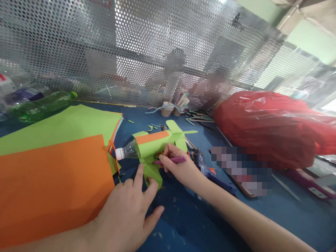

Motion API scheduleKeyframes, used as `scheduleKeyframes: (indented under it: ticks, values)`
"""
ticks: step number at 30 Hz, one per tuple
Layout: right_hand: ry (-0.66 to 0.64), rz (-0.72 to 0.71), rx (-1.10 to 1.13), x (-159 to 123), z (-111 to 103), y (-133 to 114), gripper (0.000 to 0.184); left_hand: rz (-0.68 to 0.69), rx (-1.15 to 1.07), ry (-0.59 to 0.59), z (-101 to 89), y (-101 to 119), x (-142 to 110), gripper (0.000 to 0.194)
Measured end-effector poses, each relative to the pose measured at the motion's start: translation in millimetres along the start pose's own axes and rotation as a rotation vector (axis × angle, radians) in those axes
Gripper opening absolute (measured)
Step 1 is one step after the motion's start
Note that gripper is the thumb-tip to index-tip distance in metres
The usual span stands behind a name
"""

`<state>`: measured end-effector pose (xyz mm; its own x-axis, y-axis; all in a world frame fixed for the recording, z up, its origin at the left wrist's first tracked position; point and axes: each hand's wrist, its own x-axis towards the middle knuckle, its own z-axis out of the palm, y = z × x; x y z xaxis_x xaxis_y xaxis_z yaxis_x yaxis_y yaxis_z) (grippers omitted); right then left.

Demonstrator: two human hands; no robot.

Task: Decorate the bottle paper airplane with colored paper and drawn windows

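Note:
A clear plastic bottle (131, 149) wrapped in green paper with an orange strip lies on its side, its white cap (119, 153) pointing left. Green paper pieces stick out from it like wings and a tail, and a thin orange paper strip (117, 160) crosses at the cap. My right hand (178, 164) pinches a purple pen (179, 159), its tip at the green paper by the bottle's near side. My left hand (133, 203) has its fingers spread, with fingertips on the near green wing (151, 174).
Orange (52, 189) and green card sheets (78, 122) cover the left side. Behind them lies a green bottle (44, 105). A blue glue gun (210, 173) and a red plastic bag (267, 126) are on the right. Cups of pens (167, 109) stand by the perforated metal screen (147, 45).

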<state>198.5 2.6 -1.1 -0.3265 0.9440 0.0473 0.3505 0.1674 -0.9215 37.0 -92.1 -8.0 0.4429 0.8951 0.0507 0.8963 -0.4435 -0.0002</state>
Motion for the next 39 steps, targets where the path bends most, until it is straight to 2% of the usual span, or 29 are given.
scheduleKeyframes:
  ticks: [14, 27, 32, 36, 39]
  values:
    - [-0.065, 0.015, 0.032, -5.7, 0.3, -4.0, 0.020, 0.007, -0.033, -0.006, -1.1, -0.5, 1.1, 0.042]
    - [-0.115, -0.002, -0.032, -11.5, 3.9, -9.4, 0.019, -0.029, -0.004, -0.008, -4.4, 3.1, 0.9, 0.042]
    - [-0.107, 0.001, 0.025, -7.9, 5.1, -3.9, 0.019, 0.011, 0.001, -0.028, -0.1, -0.7, 0.7, 0.043]
    - [-0.112, -0.024, 0.084, -5.1, 5.6, 3.0, 0.019, 0.054, 0.048, 0.018, 7.3, -3.7, 2.3, 0.044]
    - [-0.090, -0.072, 0.010, -1.8, 5.3, 7.5, 0.018, 0.076, 0.097, 0.061, 14.6, -5.3, 4.5, 0.043]
